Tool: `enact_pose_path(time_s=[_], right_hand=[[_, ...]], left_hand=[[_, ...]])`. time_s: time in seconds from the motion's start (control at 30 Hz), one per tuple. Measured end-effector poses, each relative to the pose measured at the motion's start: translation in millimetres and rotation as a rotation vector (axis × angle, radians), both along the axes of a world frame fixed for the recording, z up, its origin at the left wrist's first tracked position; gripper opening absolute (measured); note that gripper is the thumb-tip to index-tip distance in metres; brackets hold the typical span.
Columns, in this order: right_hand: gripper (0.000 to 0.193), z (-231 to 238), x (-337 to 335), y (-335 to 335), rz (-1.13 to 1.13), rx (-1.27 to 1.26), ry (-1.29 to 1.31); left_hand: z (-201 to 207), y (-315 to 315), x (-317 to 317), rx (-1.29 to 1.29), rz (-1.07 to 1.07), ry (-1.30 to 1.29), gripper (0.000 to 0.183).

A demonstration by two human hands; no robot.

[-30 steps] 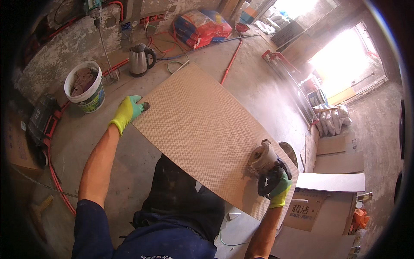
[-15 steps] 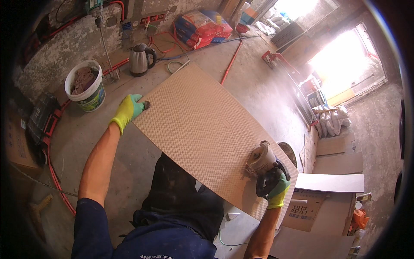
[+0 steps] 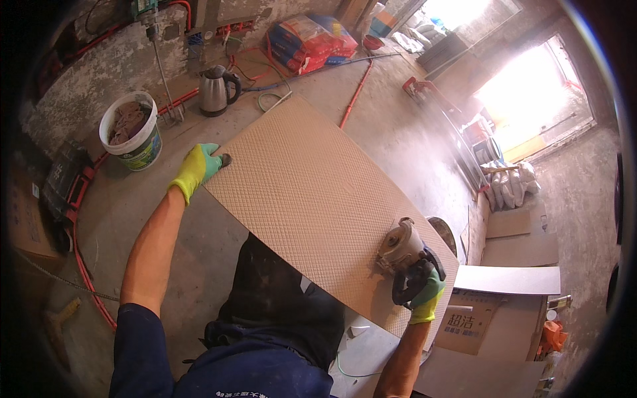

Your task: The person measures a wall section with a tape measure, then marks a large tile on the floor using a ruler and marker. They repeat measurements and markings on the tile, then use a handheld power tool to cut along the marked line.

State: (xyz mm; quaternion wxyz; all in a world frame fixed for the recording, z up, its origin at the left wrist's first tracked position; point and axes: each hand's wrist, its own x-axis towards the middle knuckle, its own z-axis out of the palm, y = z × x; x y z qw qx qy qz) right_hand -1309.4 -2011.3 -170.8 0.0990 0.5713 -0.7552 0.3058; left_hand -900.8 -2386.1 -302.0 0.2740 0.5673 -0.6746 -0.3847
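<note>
The big tile [image 3: 312, 205] lies in front of me, above my legs. My left hand [image 3: 197, 168] is on its left corner, and my right hand [image 3: 424, 295] holds the grinder [image 3: 400, 247] on its right edge, near me. To the left of the tile, on the floor, stands a bucket [image 3: 131, 136]. Behind the bucket and to its right stands a kettle [image 3: 215, 90], near the wall. Further behind, to the right of the kettle, some bags [image 3: 308, 41] lie in a pile. On my right, beside the tile, flat boards [image 3: 507, 278] lie on the floor.

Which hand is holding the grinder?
The right hand grips the grinder; the left hand just holds the tile's corner.
</note>
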Motion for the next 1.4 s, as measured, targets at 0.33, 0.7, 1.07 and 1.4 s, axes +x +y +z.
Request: enact_pose_path(time_s=[0.33,0.7,1.07,1.4], right_hand=[[0.026,-2,4,6,-0.061,0.054,-0.018],[0.028,6,21,4,-0.176,-0.096,-0.717],[0.03,0,18,17,-0.2,-0.046,-0.622],[0.026,-1,18,28,-0.163,0.048,-0.368]], left_hand=[[9,3,-2,0.028,-0.008,0.02,0.034],[24,10,-2,0.047,-0.02,0.01,0.038],[18,7,-3,-0.007,0.007,-0.029,0.047],[20,4,-1,0.042,-0.026,0.0,0.045]])
